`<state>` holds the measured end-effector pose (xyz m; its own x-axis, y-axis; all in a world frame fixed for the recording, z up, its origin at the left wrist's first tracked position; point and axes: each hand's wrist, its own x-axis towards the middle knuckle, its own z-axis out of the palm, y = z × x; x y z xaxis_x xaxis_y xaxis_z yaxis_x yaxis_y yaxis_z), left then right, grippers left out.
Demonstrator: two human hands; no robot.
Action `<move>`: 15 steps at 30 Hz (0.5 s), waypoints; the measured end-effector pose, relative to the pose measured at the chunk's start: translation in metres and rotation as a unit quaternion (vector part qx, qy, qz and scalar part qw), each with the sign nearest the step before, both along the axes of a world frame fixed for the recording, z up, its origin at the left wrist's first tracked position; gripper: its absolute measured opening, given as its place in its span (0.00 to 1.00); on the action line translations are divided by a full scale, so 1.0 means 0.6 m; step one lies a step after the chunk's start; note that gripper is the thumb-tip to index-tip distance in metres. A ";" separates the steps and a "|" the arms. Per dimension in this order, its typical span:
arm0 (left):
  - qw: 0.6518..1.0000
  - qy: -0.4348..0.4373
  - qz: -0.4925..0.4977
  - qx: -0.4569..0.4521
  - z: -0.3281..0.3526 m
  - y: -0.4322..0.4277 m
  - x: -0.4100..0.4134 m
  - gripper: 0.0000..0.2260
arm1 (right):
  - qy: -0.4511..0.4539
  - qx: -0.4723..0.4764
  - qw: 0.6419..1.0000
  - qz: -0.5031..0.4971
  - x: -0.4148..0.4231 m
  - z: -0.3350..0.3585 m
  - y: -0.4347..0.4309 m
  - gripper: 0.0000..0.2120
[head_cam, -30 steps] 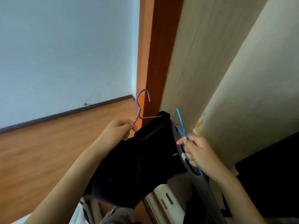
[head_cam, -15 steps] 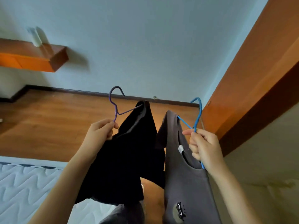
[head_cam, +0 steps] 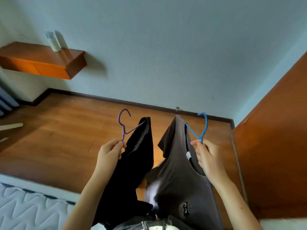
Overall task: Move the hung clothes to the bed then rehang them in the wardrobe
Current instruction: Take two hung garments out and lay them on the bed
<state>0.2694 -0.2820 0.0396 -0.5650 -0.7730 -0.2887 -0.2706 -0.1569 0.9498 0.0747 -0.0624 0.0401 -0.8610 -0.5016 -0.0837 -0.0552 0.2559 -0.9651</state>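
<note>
Nearest, at lower left, the quilted white bed [head_cam: 25, 208] shows its corner. Just right of the bed, the left hand [head_cam: 108, 156] pinches the neck of a purple wire hanger [head_cam: 123, 126] carrying a black garment [head_cam: 131, 165]. Further right of the bed, the right hand [head_cam: 208, 159] is closed on the neck of a blue wire hanger [head_cam: 201, 128] holding a grey t-shirt [head_cam: 177, 173]. Both clothes hang limp over the wooden floor [head_cam: 58, 138]; they look light, soft and liable to slip off, so holding them at the hanger necks seems safest. Beyond the bed, a wooden wall shelf [head_cam: 43, 62] projects.
</note>
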 end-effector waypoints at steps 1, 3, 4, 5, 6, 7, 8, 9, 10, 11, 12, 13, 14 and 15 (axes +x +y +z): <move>1.000 0.007 0.014 0.009 0.002 -0.017 -0.020 0.13 | 0.019 0.007 1.000 0.006 -0.026 0.000 -0.020 0.12; 0.998 0.018 0.051 0.018 0.005 -0.056 -0.055 0.13 | 0.038 0.016 0.999 0.022 -0.074 -0.001 -0.059 0.12; 0.997 0.023 0.068 0.019 0.006 -0.077 -0.072 0.13 | 0.041 0.017 0.999 0.032 -0.097 0.000 -0.079 0.12; 0.996 0.027 0.083 0.022 0.006 -0.099 -0.089 0.13 | 0.043 0.020 0.998 0.045 -0.121 0.000 -0.101 0.11; 0.995 0.029 0.096 0.029 0.004 -0.121 -0.108 0.13 | 0.048 0.023 0.997 0.059 -0.146 0.000 -0.124 0.11; 0.993 0.030 0.109 0.036 -0.001 -0.142 -0.126 0.13 | 0.058 0.029 0.995 0.073 -0.173 -0.003 -0.147 0.11; 0.991 0.029 0.124 0.043 -0.007 -0.162 -0.144 0.12 | 0.072 0.034 0.993 0.088 -0.201 -0.006 -0.173 0.11; 0.988 0.027 0.141 0.048 -0.014 -0.181 -0.162 0.12 | 0.086 0.040 0.990 0.103 -0.230 -0.011 -0.201 0.11; 0.985 0.026 0.159 0.052 -0.023 -0.200 -0.179 0.13 | 0.098 0.045 0.987 0.120 -0.260 -0.018 -0.232 0.12; 0.982 0.025 0.179 0.054 -0.034 -0.218 -0.196 0.13 | 0.105 0.051 0.984 0.138 -0.291 -0.027 -0.265 0.12; 0.978 0.021 0.199 0.054 -0.044 -0.235 -0.212 0.13 | 0.108 0.057 0.980 0.158 -0.321 -0.036 -0.301 0.12; 0.974 0.013 0.220 0.050 -0.051 -0.249 -0.228 0.13 | 0.110 0.061 0.975 0.182 -0.349 -0.044 -0.339 0.12; 0.968 0.004 0.245 0.046 -0.058 -0.260 -0.242 0.13 | 0.113 0.065 0.969 0.212 -0.375 -0.049 -0.378 0.13; 0.960 -0.004 0.276 0.041 -0.065 -0.267 -0.255 0.13 | 0.117 0.071 0.960 0.246 -0.398 -0.051 -0.418 0.13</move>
